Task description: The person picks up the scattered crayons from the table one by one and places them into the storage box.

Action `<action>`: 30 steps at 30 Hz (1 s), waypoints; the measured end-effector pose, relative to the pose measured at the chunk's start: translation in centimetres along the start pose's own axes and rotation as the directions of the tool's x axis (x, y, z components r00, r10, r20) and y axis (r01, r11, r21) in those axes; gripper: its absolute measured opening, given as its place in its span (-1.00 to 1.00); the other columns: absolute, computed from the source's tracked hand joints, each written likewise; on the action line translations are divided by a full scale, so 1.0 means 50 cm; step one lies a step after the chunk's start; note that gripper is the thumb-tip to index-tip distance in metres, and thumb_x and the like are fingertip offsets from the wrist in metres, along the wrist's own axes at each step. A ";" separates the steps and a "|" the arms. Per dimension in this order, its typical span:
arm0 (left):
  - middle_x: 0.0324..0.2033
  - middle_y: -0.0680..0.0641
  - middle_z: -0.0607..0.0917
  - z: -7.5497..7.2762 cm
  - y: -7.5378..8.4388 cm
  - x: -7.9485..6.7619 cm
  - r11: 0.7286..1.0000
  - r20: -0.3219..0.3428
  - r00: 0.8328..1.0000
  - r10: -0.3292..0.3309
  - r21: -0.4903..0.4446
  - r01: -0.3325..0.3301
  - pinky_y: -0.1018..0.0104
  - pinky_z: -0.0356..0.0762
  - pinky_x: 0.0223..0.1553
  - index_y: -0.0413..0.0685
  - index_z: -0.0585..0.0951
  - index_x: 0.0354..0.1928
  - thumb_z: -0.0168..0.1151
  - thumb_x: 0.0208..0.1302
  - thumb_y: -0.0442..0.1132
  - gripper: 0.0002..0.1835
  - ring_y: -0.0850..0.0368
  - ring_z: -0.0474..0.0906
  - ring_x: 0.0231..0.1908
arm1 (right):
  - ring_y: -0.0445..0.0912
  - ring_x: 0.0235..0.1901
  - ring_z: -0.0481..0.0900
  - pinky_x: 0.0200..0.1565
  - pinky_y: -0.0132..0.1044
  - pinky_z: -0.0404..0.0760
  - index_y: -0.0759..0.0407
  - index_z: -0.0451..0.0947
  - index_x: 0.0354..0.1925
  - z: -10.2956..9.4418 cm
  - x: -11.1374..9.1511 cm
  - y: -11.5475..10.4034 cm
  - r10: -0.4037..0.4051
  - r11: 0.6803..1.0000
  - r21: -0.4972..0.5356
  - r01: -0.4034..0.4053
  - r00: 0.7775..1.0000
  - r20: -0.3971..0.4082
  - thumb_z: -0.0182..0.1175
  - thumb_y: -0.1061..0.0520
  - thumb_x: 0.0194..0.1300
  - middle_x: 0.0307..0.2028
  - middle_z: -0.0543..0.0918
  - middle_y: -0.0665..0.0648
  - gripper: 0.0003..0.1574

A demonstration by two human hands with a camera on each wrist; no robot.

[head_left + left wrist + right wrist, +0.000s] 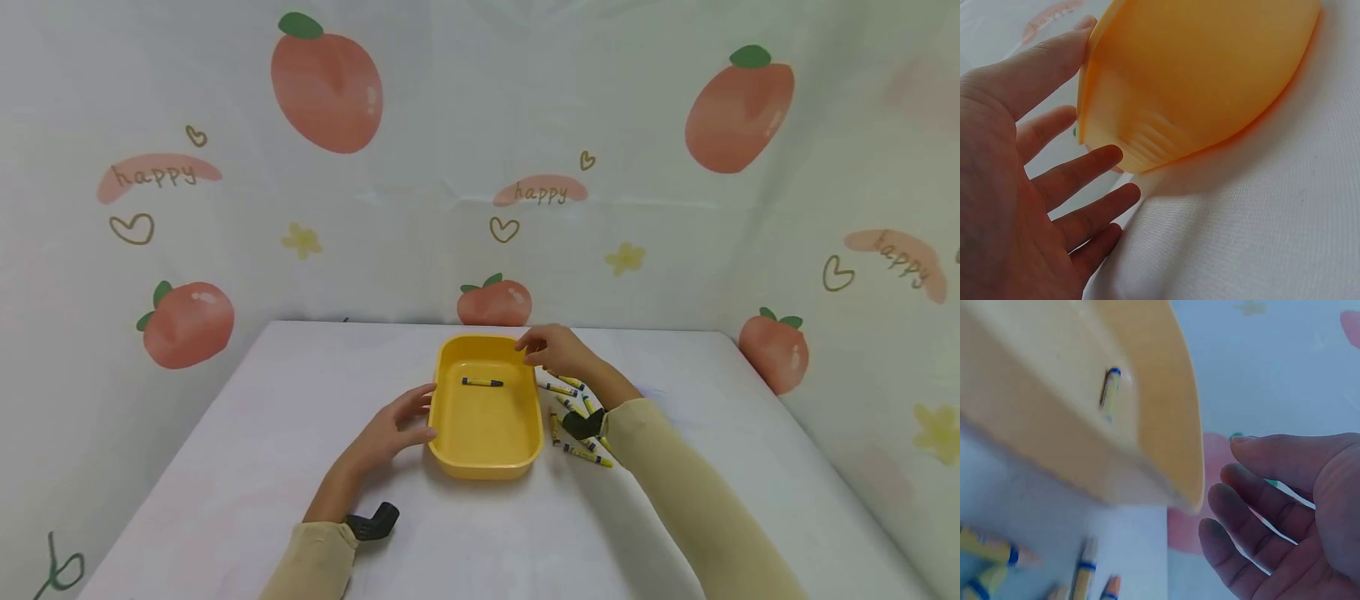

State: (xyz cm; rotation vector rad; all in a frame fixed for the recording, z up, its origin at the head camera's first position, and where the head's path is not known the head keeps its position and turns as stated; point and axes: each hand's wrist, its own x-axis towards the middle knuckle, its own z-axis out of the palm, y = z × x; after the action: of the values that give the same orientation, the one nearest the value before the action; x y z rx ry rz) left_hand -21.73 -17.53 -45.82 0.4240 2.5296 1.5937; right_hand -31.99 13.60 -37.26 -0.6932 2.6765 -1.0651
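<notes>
A yellow plastic tray (483,433) sits in the middle of the table, with one crayon (482,382) lying in its far half. My left hand (386,427) is at the tray's left side, thumb at the rim and fingers spread along the outer wall, as the left wrist view also shows. Over the far right corner hovers my right hand (561,350), its fingers loosely bent and holding nothing. In the right wrist view the right fingertips (1215,531) are apart from the tray's corner.
Several loose crayons (587,455) in yellow and blue wrappers are scattered on the table right of the tray, partly under my right wrist. A white cloth (225,492) covers the table. Behind stands a white backdrop (420,250) with printed peaches.
</notes>
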 end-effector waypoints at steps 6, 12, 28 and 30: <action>0.28 -0.11 0.46 0.001 -0.003 -0.002 1.000 -0.003 1.000 0.019 0.007 -0.019 -0.22 0.22 0.26 0.19 0.27 0.44 0.39 0.19 -0.08 -0.21 -0.08 0.39 0.25 | 0.12 -0.41 0.53 -0.32 -0.15 0.63 0.28 0.60 -0.02 -0.007 -0.032 0.036 0.042 0.999 0.000 -0.042 0.999 -0.010 0.25 0.24 0.28 -0.38 0.60 0.09 -0.71; 0.28 -0.12 0.46 0.001 -0.001 -0.001 1.000 -0.004 1.000 0.012 0.004 -0.012 -0.22 0.22 0.26 0.20 0.27 0.44 0.38 0.20 -0.11 -0.22 -0.09 0.38 0.26 | -0.04 -0.39 0.52 -0.31 -0.26 0.59 0.27 0.62 -0.05 -0.002 -0.065 0.064 0.067 0.997 -0.033 -0.068 0.997 -0.023 0.29 0.23 0.24 -0.37 0.61 0.07 -0.71; 0.29 -0.13 0.45 0.002 -0.011 0.003 1.000 -0.009 1.000 0.021 0.009 -0.021 -0.28 0.18 0.26 0.18 0.27 0.45 0.38 0.20 -0.09 -0.22 -0.09 0.38 0.25 | -0.11 -0.48 0.44 -0.42 -0.28 0.51 0.18 0.62 0.00 0.033 -0.115 0.126 0.116 0.983 -0.148 -0.107 0.992 0.049 0.35 0.16 0.21 -0.45 0.54 0.01 -0.64; 0.29 -0.12 0.45 0.002 -0.009 0.003 1.000 -0.007 1.000 0.019 0.011 -0.019 -0.28 0.18 0.26 0.18 0.27 0.45 0.38 0.20 -0.09 -0.21 -0.09 0.38 0.25 | -0.11 -0.48 0.44 -0.43 -0.27 0.50 0.18 0.62 0.01 0.037 -0.120 0.131 0.101 0.985 -0.145 -0.092 0.993 0.056 0.36 0.14 0.21 -0.46 0.54 0.00 -0.61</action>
State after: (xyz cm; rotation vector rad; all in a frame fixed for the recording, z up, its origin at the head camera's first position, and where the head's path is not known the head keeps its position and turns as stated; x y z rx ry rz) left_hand -21.91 -17.57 -46.28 0.4461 2.5485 1.5915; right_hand -28.48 19.56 -43.15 -0.6022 2.7206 -0.8219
